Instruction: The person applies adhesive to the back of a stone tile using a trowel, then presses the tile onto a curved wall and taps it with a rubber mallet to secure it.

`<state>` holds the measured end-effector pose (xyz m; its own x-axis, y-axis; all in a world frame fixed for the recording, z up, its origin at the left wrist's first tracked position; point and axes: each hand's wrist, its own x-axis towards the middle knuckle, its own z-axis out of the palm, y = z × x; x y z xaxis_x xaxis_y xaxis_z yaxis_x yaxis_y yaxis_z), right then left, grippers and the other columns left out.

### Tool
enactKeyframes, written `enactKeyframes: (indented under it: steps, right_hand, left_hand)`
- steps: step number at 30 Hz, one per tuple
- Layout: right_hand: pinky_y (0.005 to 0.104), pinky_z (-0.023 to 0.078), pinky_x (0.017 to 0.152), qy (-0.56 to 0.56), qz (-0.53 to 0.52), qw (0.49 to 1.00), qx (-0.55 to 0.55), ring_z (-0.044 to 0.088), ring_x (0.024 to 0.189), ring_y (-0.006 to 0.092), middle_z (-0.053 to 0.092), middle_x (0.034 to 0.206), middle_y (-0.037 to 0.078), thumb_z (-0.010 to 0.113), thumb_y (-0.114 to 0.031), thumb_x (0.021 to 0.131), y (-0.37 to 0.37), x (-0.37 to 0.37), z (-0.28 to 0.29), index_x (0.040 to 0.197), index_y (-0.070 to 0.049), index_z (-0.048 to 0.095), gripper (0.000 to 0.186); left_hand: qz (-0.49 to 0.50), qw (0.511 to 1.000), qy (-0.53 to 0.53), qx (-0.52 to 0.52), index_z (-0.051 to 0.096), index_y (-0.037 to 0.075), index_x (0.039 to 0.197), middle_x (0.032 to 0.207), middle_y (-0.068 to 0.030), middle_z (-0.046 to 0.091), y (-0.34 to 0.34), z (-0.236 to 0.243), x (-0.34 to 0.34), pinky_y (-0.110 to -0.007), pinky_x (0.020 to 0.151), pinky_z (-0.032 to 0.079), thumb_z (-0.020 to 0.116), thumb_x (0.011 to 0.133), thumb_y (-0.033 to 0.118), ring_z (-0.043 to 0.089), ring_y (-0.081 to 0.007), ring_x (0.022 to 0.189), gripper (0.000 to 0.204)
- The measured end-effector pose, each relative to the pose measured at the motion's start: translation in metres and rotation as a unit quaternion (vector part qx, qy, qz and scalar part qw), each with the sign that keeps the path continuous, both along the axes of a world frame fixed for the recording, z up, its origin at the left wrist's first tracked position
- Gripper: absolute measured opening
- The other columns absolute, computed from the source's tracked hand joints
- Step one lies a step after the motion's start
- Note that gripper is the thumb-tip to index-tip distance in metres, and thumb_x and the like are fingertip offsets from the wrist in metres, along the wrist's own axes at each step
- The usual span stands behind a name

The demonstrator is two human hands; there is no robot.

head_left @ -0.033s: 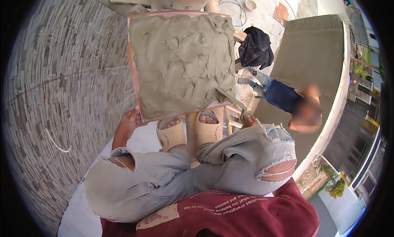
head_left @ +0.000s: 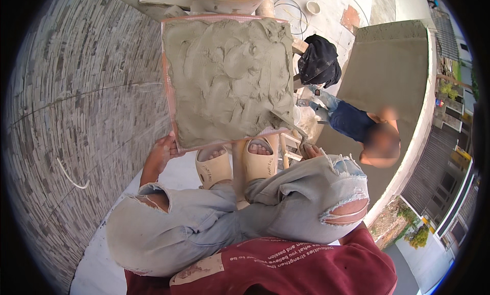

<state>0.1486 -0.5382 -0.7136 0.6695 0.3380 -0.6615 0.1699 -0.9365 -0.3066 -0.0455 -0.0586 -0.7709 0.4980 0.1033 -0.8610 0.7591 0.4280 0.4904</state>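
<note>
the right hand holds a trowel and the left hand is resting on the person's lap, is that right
The left hand is wrong: the head view shows it at the near left corner of the mortar-covered panel. The right hand does hold a trowel.

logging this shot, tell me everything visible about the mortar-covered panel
The squarish panel lies roughly flat beyond the sandals, under thick, uneven, wet-looking grey mortar. Only its pinkish-orange edge shows, partly with a pale mesh-like pattern; material unclear. The left hand touches its near left corner; a trowel blade meets the mortar near right.
</note>
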Motion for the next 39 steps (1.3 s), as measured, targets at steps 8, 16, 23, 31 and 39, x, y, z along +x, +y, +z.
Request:
enactKeyframes:
  steps: [8, 16, 23, 31, 39]
  right_hand:
    - [0.0509, 0.054, 0.074, -0.168, 0.075, 0.974, 0.132, 0.064, 0.084, 0.0443, 0.061, 0.098, 0.022, 0.061, -0.011, 0.081, 0.085, 0.065, 0.018, 0.121, -0.004, 0.058, 0.041]
    - [0.0492, 0.053, 0.078, -0.134, 0.16, 0.974, 0.093, 0.063, 0.089, 0.0421, 0.06, 0.097, 0.021, 0.059, -0.01, 0.08, 0.108, 0.099, 0.01, 0.116, -0.004, 0.058, 0.037]
    - [0.0499, 0.054, 0.077, -0.105, 0.151, 0.975, 0.122, 0.067, 0.088, 0.0442, 0.066, 0.099, 0.026, 0.065, -0.02, 0.086, 0.099, 0.09, 0.031, 0.122, -0.001, 0.06, 0.041]
    - [0.0518, 0.05, 0.076, -0.135, 0.226, 0.962, 0.066, 0.064, 0.086, 0.0445, 0.066, 0.088, 0.023, 0.062, -0.025, 0.094, 0.175, 0.161, 0.055, 0.105, -0.001, 0.06, 0.026]
    - [0.0497, 0.054, 0.071, -0.145, 0.39, 0.907, 0.07, 0.067, 0.08, 0.0409, 0.068, 0.082, 0.021, 0.061, -0.029, 0.093, 0.224, 0.189, 0.097, 0.107, -0.005, 0.066, 0.028]
  left_hand:
    - [0.008, 1.0, 0.006, 0.002, 0.055, -0.004, 0.13, 0.117, -0.0191, 0.069, 0.005, 0.0, 0.004, -0.042, 0.092, 0.056, 0.044, 0.104, 0.052, 0.07, -0.0285, 0.101, 0.062]
    - [0.017, 1.0, 0.002, 0.02, 0.055, -0.006, 0.129, 0.115, -0.0198, 0.07, -0.005, 0.002, 0.009, -0.041, 0.089, 0.058, 0.045, 0.105, 0.05, 0.071, -0.0298, 0.099, 0.062]
    - [0.029, 0.998, 0.021, 0.045, 0.057, -0.007, 0.127, 0.113, -0.0195, 0.07, -0.006, -0.014, 0.003, -0.041, 0.089, 0.058, 0.047, 0.104, 0.049, 0.071, -0.0298, 0.097, 0.061]
    - [0.014, 0.999, 0.004, 0.038, 0.058, -0.007, 0.126, 0.111, -0.0205, 0.07, -0.005, -0.002, 0.01, -0.041, 0.088, 0.058, 0.048, 0.103, 0.05, 0.071, -0.0306, 0.096, 0.062]
    - [-0.006, 0.999, 0.037, 0.038, 0.054, -0.012, 0.131, 0.121, -0.0206, 0.067, -0.004, -0.029, 0.001, -0.04, 0.097, 0.049, 0.048, 0.101, 0.058, 0.066, -0.0302, 0.111, 0.076]
